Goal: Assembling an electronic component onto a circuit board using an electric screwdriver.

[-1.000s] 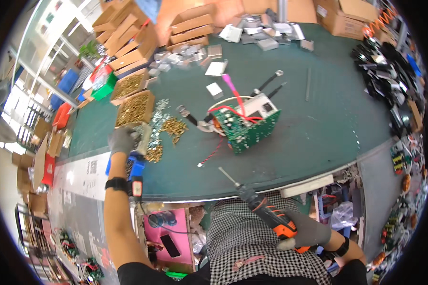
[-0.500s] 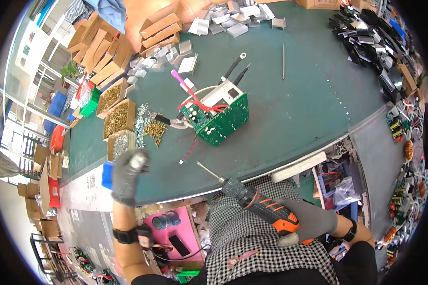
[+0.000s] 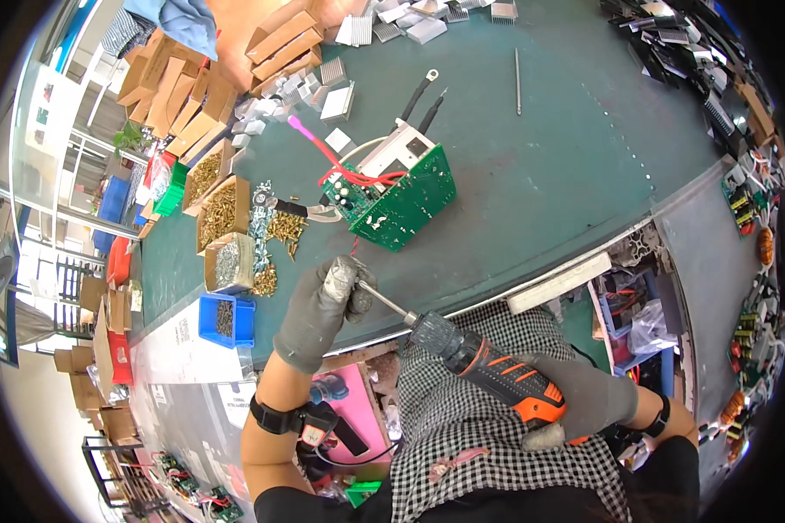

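My right hand (image 3: 589,403), in a grey glove, is wrapped round an orange and black power screwdriver (image 3: 506,376). Its long thin bit (image 3: 385,300) points up and left. At the bit's tip is my left hand (image 3: 318,309), gloved too, with the fingers pinched together. Whatever lies between those fingers is hidden or too small to name. Beyond them, a green circuit board assembly (image 3: 407,202) stands on the green tabletop. Red wires (image 3: 358,178) run over it, and two black cables with bare ends (image 3: 417,98) stick out at the back.
Left of the board stand boxes of brass screws (image 3: 218,213), a box of silver screws (image 3: 228,263) and a blue bin (image 3: 227,320) of dark screws. Loose brass screws (image 3: 285,230) lie beside them. Metal heatsinks (image 3: 336,102) and a thin rod (image 3: 518,83) lie farther back.
My left hand has swung right from beside the screw boxes to the bit's tip, uncovering the blue bin. The right hand still grips the screwdriver. The whole view has shifted slightly.
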`<state>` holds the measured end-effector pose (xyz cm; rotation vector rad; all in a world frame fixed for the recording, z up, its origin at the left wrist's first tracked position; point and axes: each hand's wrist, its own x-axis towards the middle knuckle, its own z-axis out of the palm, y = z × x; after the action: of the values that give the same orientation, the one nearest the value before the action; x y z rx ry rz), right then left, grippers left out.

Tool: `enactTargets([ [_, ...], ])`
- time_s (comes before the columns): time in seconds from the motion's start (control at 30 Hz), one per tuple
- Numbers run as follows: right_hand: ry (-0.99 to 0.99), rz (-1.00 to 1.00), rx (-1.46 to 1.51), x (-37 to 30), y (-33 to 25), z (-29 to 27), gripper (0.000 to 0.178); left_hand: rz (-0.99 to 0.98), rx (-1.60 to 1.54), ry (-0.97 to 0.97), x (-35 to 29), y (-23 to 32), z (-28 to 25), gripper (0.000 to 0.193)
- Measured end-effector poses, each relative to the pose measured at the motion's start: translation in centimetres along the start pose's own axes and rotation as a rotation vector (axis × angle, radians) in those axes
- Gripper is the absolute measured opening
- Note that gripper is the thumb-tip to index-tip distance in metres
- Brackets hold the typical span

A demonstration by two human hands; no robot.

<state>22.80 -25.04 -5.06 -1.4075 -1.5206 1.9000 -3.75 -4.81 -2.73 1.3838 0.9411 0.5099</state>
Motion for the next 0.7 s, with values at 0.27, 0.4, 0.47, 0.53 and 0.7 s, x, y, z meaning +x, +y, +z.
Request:
enactTargets([
  [0.27,-0.114,0.001,0.091,0.1,-0.4,-0.9,0.098,0.145,0.294,0.073,0.4,0.8,-0.3,0.052],
  [0.4,0.118,-0.006,-0.187,-0.5,-2.5,-0.1,0.095,0.218,0.56,-0.013,0.9,2.0,-1.3,0.048],
  [0.47,0.202,-0.003,-0.31,-0.4,-2.4,-0.1,0.095,0.163,0.545,-0.01,1.0,2.7,-1.4,0.046],
  [0.53,0.076,-0.067,-0.023,0.0,-1.7,-0.3,0.095,0.168,0.52,-0.006,1.1,3.1,-1.7,0.042],
  [0.7,0.132,-0.059,0.177,-0.6,-0.2,0.1,0.093,0.346,0.841,0.237,2.0,7.5,-4.3,0.047],
])
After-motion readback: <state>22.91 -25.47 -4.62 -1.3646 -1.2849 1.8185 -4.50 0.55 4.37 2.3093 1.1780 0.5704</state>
